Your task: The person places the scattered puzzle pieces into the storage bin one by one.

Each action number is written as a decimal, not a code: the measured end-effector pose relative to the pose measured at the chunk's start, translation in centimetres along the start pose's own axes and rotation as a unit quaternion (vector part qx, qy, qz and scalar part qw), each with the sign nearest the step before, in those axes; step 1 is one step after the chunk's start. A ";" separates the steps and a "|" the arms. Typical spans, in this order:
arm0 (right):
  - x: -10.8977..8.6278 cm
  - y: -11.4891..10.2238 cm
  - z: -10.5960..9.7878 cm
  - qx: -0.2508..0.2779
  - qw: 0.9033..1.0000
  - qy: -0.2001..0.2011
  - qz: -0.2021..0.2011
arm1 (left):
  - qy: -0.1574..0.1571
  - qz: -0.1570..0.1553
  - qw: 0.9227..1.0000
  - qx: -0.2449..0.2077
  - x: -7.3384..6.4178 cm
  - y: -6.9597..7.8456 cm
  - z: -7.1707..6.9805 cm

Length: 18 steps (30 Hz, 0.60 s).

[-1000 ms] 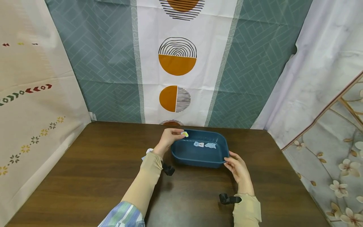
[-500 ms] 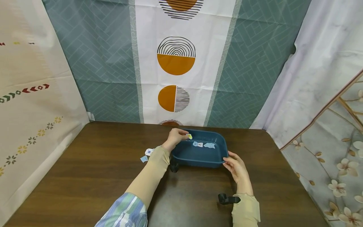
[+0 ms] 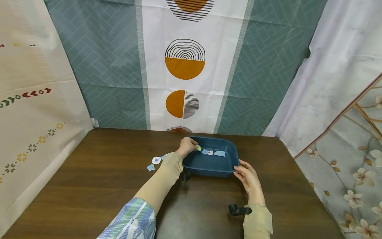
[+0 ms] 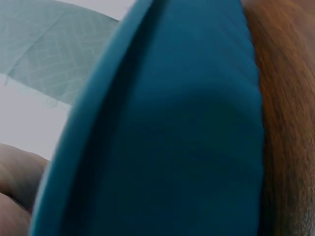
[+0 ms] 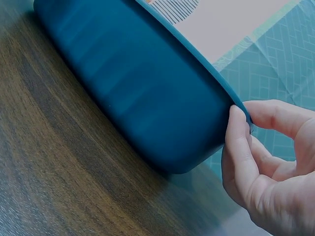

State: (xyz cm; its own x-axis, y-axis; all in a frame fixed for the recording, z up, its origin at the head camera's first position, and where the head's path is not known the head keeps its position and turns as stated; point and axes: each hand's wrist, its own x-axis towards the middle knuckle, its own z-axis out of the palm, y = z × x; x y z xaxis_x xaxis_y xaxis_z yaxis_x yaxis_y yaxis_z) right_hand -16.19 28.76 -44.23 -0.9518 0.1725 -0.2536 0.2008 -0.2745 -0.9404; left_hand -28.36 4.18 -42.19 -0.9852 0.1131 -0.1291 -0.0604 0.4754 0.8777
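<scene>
- A brown table (image 3: 74,199) is backed by patterned cloth (image 3: 113,66).
- At the left, a compass cutout (image 3: 156,160) and a blue cutout (image 3: 150,168) are laid on the table.
- A yellow piece (image 3: 199,148) is pinched in the left hand's (image 3: 187,146) fingertips, at the left end of a blue tray (image 3: 209,171); floor contact cannot be told.
- Just rightward, pale pieces (image 3: 220,153) are lined along the tray's left-right long axis, the left hand being nearer.
- The tray's near right corner is gripped by the right hand (image 3: 248,174).
</scene>
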 end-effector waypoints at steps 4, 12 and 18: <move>0.0 0.0 0.0 -0.002 1.000 -0.001 -0.001 | -0.001 -0.005 0.999 0.032 0.2 0.0 0.3; 0.1 0.1 -0.1 -0.003 1.000 0.000 -0.004 | -0.009 0.001 0.999 0.053 0.4 -0.1 0.7; 0.3 0.1 -0.1 0.000 1.000 0.003 0.000 | -0.008 0.009 0.995 0.096 0.5 -0.5 0.7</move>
State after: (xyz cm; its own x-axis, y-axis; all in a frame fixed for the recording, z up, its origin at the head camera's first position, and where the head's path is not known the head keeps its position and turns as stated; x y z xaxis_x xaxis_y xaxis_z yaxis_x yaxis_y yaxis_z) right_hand -16.40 28.83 -44.41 -0.9505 0.1782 -0.2546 0.2003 -0.2750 -0.9403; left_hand -28.71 4.65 -43.00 -0.9832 0.1356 -0.1221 -0.0093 0.6309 0.7758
